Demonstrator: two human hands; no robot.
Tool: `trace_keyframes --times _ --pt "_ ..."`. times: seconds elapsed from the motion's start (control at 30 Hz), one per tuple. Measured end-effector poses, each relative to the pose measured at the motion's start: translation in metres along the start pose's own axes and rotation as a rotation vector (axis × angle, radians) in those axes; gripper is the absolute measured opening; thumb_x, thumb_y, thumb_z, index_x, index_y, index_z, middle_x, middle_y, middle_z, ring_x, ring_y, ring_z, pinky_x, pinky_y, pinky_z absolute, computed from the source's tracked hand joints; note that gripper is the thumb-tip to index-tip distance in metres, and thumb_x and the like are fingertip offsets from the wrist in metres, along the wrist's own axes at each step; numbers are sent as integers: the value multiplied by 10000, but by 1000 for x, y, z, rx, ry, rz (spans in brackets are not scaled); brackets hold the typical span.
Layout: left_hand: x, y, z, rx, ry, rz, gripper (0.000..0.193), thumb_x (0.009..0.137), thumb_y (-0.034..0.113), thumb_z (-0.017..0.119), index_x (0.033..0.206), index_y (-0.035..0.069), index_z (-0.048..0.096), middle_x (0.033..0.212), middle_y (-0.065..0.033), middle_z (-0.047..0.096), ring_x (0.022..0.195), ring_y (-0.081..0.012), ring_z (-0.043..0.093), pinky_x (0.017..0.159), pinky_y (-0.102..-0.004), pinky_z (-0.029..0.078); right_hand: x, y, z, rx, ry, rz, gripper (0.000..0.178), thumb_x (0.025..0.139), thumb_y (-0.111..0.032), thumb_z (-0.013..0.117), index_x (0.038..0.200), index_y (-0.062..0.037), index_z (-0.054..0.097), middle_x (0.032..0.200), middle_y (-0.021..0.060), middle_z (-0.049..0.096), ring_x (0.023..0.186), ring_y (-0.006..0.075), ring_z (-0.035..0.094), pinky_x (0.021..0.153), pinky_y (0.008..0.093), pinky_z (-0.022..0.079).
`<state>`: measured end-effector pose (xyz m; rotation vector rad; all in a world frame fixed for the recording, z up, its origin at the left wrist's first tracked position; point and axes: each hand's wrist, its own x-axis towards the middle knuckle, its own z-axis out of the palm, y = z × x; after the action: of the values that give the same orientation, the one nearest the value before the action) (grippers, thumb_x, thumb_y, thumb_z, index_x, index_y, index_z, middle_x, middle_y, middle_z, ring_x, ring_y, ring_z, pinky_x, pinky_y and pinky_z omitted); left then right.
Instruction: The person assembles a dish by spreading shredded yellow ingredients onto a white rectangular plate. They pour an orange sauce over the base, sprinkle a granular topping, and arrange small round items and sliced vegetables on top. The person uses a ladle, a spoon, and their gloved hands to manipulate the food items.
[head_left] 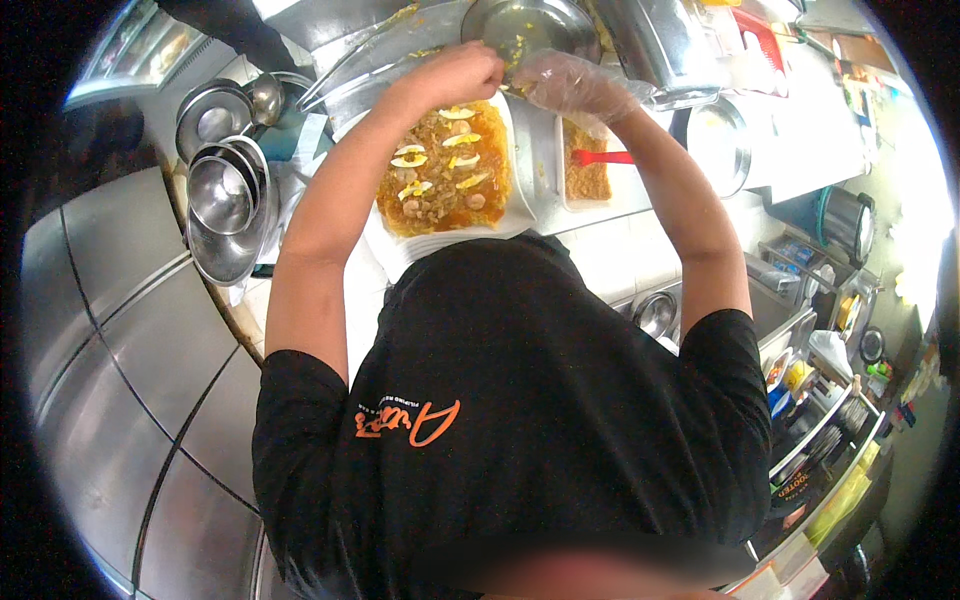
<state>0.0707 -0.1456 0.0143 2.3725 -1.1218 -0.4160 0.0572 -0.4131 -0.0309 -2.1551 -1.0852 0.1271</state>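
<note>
Both my arms reach to the far side of the counter. My left hand (471,72) is bare and closed, and what its fingers may hold is hidden. Opposite it, my right hand (562,84) wears a clear plastic glove, its fingers drawn together near the left fingertips; I cannot make out what is in them. Just beyond both hands sits a round metal bowl (545,28) with yellow bits inside. Below my left forearm, a white square tray (518,190) holds noodles (430,205) in orange sauce, topped with egg wedges (462,162), shrimp and brown crumbs.
A white rectangular container (590,206) of brown crumbs, with a red-handled utensil (608,157), lies under my right forearm. Stacked metal bowls (222,195) stand at left. A tall metal pot (650,45) and a round metal pan (722,145) are at the right.
</note>
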Motion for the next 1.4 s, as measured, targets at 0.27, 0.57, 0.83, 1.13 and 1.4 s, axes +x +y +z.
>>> trace_keyframes --times 0.27,0.57,0.83,1.13,1.4 --pt "-11 6 -2 300 82 117 138 840 133 700 941 43 676 993 -109 631 1035 -318 579 925 -434 482 21 -45 -12 -233 -161 110 239 891 -219 659 1090 -88 673 1072 161 682 1048 327 648 926 450 515" --pt "-144 48 -21 127 287 -24 194 891 175 672 1027 37 664 1020 -118 609 1052 -336 572 933 -441 490 5 -128 10 -392 -132 -206 269 899 -153 609 1150 -63 645 1091 127 679 1038 328 648 918 452 536" --pt "-242 108 31 155 141 -283 219 889 175 664 1074 61 693 1027 -63 601 1051 -251 582 925 -391 502 -16 -212 38 -230 -273 -171 433 876 -34 621 1308 -64 596 1082 143 688 996 331 677 881 439 551" --pt "-246 108 42 176 193 -311 263 867 158 676 1121 95 698 1022 -55 595 1037 -248 576 918 -387 495 -19 -209 38 -378 -215 -243 378 890 -93 658 1267 -76 637 1068 105 712 982 284 692 867 413 580" --pt "-236 113 24 95 275 -301 177 910 184 669 1032 57 677 1048 -89 597 1041 -280 575 931 -417 485 -28 -194 52 -217 -253 -209 345 904 -87 630 1246 -57 662 1069 120 714 1004 288 685 913 414 560"
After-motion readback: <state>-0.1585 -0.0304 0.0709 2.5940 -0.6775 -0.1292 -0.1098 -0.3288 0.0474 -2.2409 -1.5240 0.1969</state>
